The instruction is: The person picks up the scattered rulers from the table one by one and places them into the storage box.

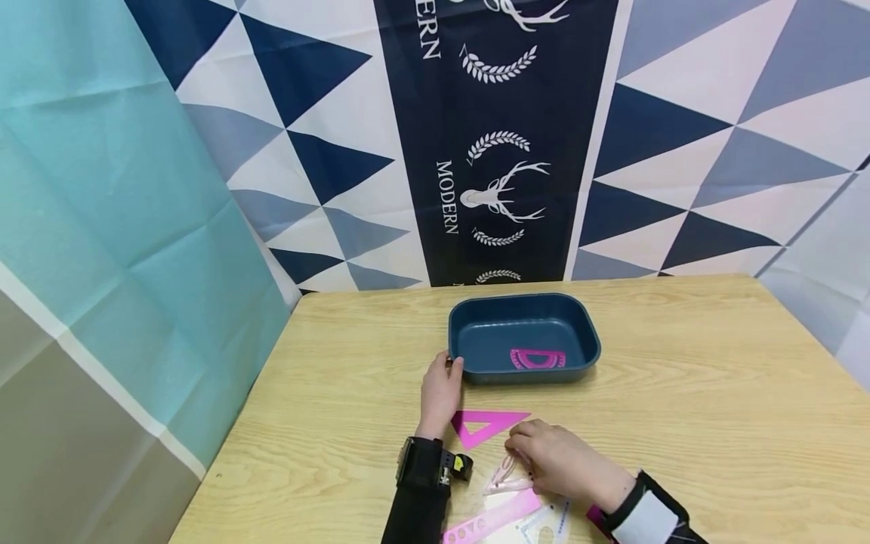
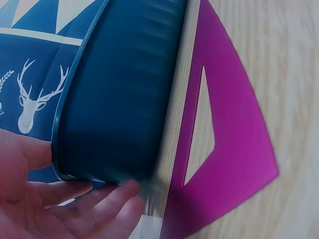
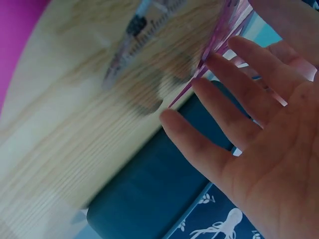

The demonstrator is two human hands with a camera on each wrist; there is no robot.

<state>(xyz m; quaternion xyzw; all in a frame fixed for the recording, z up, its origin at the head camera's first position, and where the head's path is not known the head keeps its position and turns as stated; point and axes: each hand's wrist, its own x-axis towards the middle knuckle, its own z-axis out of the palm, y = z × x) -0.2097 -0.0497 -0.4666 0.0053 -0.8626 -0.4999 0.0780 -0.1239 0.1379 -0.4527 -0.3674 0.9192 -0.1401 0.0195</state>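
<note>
A dark blue rectangular tub [image 1: 523, 376] stands on the table with a magenta protractor [image 1: 522, 361] inside it. My left hand [image 1: 442, 393] grips its near left corner, the thumb at the rim and the fingers along the outer wall in the left wrist view. A magenta set square [image 1: 495, 431] lies flat just in front of the tub. Nearer to me, my right hand [image 1: 564, 459] pinches a translucent pink set square [image 1: 501, 483], partly hidden by the fingers. Its thin pink edge shows at the fingertips [image 3: 172, 119] in the right wrist view.
A pink ruler [image 1: 485, 521] and a clear drawing template [image 1: 559, 517] with blue marks lie below my right hand. Wood-grain table [image 1: 714, 393] extends to both sides. A patterned cloth [image 1: 503, 151] hangs behind the tub, another cloth [image 1: 136, 264] at the left.
</note>
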